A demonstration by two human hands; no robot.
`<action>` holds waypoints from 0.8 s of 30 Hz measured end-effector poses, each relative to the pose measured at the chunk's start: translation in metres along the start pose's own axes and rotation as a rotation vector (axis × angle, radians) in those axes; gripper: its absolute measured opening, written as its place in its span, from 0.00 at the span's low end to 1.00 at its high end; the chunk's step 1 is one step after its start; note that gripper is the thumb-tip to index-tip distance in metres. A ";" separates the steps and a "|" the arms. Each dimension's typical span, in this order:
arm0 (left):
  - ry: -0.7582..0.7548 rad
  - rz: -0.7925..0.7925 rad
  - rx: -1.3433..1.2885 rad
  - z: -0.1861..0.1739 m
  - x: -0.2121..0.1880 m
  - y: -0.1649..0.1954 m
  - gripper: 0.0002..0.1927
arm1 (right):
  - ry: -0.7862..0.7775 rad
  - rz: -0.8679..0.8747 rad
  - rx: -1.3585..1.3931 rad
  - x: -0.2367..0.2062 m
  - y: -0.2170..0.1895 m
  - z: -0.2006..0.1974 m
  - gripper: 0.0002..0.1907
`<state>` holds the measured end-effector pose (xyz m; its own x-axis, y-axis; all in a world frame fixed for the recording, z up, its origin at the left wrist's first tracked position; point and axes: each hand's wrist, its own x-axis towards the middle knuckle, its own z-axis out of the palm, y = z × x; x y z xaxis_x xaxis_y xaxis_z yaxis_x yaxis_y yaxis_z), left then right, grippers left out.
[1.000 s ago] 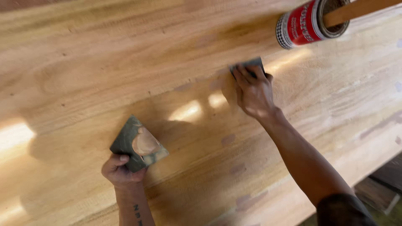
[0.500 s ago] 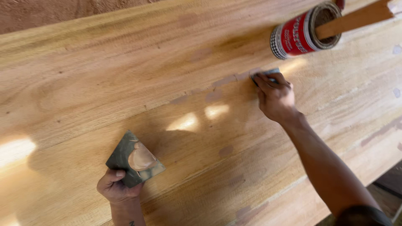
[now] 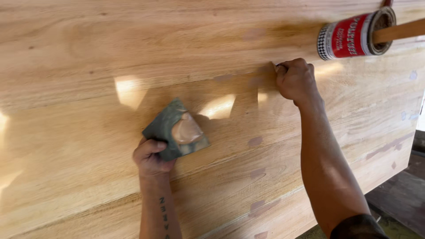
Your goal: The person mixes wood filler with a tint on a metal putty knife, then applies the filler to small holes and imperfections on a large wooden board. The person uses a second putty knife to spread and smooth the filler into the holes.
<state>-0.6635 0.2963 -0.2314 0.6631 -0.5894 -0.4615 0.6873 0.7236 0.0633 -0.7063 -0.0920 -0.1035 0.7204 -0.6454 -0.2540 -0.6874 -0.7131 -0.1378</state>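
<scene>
My right hand (image 3: 295,79) has slid toward the can (image 3: 352,36) at 2 o'clock — fingers now curled shut, probably on a scraper I can't see. Left hand (image 3: 150,157) stays gripping the palette (image 3: 176,129) at center of the counter (image 3: 88,66).

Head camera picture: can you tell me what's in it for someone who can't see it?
Two bare hands work on a big pale wooden board. The right hand presses something small, mostly hidden, against the wood, while the left hand holds a flat dark green square pad with a tan smear. A red can with a wooden stick sits at the top right.
</scene>
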 end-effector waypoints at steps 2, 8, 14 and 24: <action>0.020 -0.037 -0.021 -0.001 0.001 -0.001 0.30 | 0.117 -0.258 -0.124 -0.005 -0.028 0.007 0.13; -0.051 -0.115 -0.129 0.006 0.002 0.002 0.30 | -0.232 -0.078 -0.124 -0.041 -0.120 0.028 0.17; -0.018 -0.190 -0.155 0.016 0.002 0.009 0.31 | -0.061 -0.417 -0.117 -0.073 -0.117 0.019 0.15; -0.104 -0.170 -0.193 0.008 0.004 0.006 0.29 | 0.222 -0.635 -0.156 -0.058 -0.045 0.027 0.13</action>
<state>-0.6541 0.2958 -0.2257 0.5770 -0.7347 -0.3568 0.7285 0.6605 -0.1818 -0.7197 -0.0147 -0.1081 0.9924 -0.1184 0.0345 -0.1165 -0.9919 -0.0512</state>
